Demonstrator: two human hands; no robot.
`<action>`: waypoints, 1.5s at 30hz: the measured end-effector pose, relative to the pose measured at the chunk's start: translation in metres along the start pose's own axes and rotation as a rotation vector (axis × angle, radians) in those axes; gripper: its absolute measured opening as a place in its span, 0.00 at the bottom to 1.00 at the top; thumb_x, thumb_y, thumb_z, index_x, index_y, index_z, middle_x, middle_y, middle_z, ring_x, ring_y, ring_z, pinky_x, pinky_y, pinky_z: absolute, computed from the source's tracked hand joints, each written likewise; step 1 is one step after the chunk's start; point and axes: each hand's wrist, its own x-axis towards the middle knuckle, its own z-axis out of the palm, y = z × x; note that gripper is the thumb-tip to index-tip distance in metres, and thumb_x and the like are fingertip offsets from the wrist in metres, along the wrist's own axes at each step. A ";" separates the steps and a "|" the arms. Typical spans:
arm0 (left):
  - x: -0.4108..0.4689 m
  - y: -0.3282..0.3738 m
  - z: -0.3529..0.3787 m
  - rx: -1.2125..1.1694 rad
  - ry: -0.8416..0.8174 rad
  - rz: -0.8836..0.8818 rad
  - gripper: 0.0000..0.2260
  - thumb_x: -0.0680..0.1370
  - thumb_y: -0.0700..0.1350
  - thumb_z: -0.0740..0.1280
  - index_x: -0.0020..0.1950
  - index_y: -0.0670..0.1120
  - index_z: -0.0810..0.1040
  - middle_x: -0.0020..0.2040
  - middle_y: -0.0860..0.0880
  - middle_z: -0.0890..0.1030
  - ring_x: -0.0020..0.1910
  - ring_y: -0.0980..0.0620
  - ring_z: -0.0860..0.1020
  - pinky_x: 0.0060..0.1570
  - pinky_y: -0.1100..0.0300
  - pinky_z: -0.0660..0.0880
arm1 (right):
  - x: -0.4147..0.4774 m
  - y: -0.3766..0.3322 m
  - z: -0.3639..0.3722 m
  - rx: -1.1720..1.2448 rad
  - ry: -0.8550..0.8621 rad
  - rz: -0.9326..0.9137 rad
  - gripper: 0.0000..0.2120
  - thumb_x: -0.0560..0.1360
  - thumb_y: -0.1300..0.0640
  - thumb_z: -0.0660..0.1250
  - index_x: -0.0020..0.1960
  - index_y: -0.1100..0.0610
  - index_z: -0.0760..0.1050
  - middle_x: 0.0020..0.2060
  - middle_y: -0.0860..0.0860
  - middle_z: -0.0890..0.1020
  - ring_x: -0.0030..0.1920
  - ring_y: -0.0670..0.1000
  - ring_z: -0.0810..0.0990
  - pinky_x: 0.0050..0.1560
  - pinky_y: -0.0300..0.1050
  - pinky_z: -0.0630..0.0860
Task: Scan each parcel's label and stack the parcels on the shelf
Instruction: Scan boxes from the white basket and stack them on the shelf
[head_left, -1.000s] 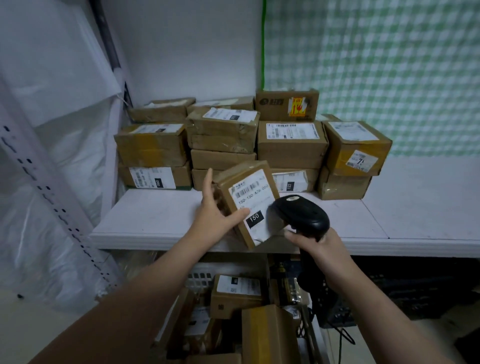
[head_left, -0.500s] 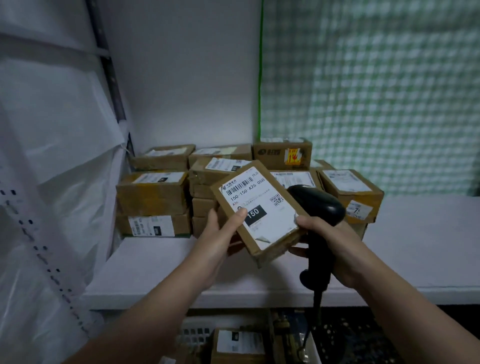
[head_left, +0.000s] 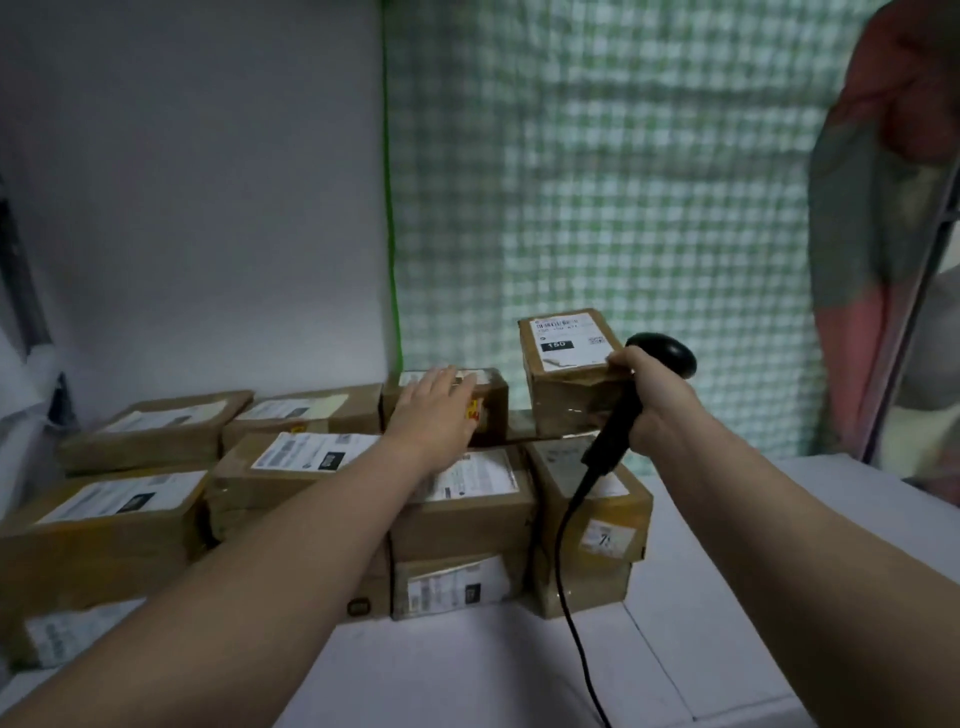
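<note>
View: head camera, the only view supplied.
Shelf (head_left: 467, 675): white board; its front edge ran out of frame at the bottom.
Stacked parcels (head_left: 457, 525): brown cartons with white labels, piled in layers against the rear edge and filling the shelf's rear left part. The right-hand part of the shelf carried none.
Parcel marked 150 (head_left: 566, 395): stood on top of the stack at its right end, near the rear edge, the highest carton in view. It was upright and slightly turned, and its underside met the carton beneath it.
Label (head_left: 569, 340): white, facing up on the parcel's top face. The figure 150 showed in a black block; the finer print was too blurred to read.
Left hand (head_left: 436, 410): released, with fingers straight and together. The palm lay flat on the stickered parcel (head_left: 493, 410), which sat in the top layer just left of the parcel marked 150.
Right hand (head_left: 654, 405): grasping the scanner (head_left: 665, 353) by its handle, with the thumb laid against the top right edge of the parcel marked 150.
Scanner: black, with its head just beside the parcel's right side.
Cable (head_left: 563, 561): black; it hung from the handle across the front of the stack and down over the shelf.
Background: white wall (head_left: 208, 234) to the left, green checked curtain (head_left: 623, 208) behind the stack, red and grey cloth (head_left: 872, 182) hanging at the far right.
</note>
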 end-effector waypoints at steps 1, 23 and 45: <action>0.013 -0.004 0.007 0.089 -0.031 0.008 0.26 0.83 0.51 0.54 0.79 0.50 0.48 0.79 0.47 0.50 0.78 0.46 0.47 0.75 0.47 0.45 | 0.011 0.000 0.004 -0.010 0.028 0.016 0.17 0.70 0.58 0.73 0.57 0.59 0.77 0.51 0.56 0.83 0.50 0.56 0.83 0.51 0.52 0.80; 0.048 -0.019 0.034 0.191 0.027 -0.058 0.22 0.80 0.59 0.57 0.69 0.48 0.67 0.63 0.45 0.73 0.64 0.44 0.69 0.64 0.48 0.65 | 0.072 0.020 0.025 -0.122 0.006 0.135 0.09 0.75 0.59 0.70 0.46 0.61 0.70 0.49 0.56 0.81 0.54 0.57 0.82 0.59 0.57 0.77; -0.300 0.005 0.062 -0.279 -0.072 -0.101 0.20 0.80 0.53 0.61 0.71 0.47 0.69 0.68 0.48 0.71 0.68 0.47 0.66 0.66 0.55 0.62 | -0.168 0.215 -0.092 -0.769 -0.641 0.347 0.04 0.76 0.63 0.68 0.49 0.63 0.75 0.34 0.58 0.79 0.28 0.53 0.77 0.27 0.42 0.75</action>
